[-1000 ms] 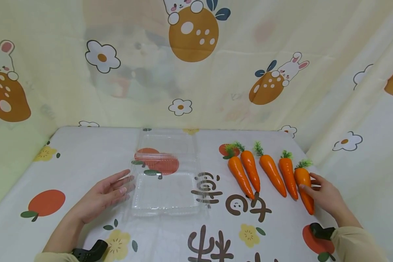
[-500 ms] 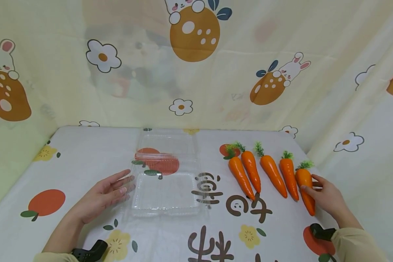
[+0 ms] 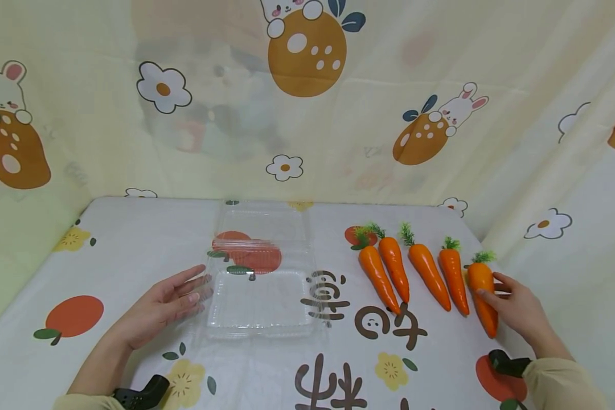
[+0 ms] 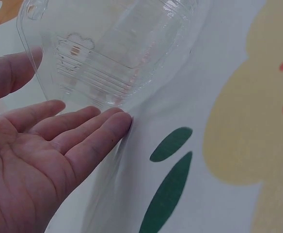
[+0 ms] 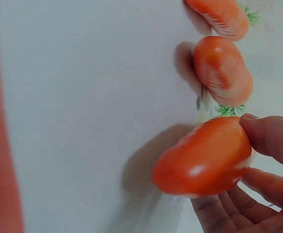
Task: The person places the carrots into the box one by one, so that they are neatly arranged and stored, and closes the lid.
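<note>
Right fingers (image 5: 266,187) partly behind carrot (image 5: 204,160)

The hands (image 3: 166,303) are bare, the sleeves (image 3: 564,384) pale beige, the bent wrist devices (image 3: 146,392) black.

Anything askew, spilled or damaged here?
Nothing stands out. The clear container lies open near the left hand, with no visible cracks. Four carrots lie loosely fanned; the rightmost carrot is held by the right hand. No spill shows.
</note>
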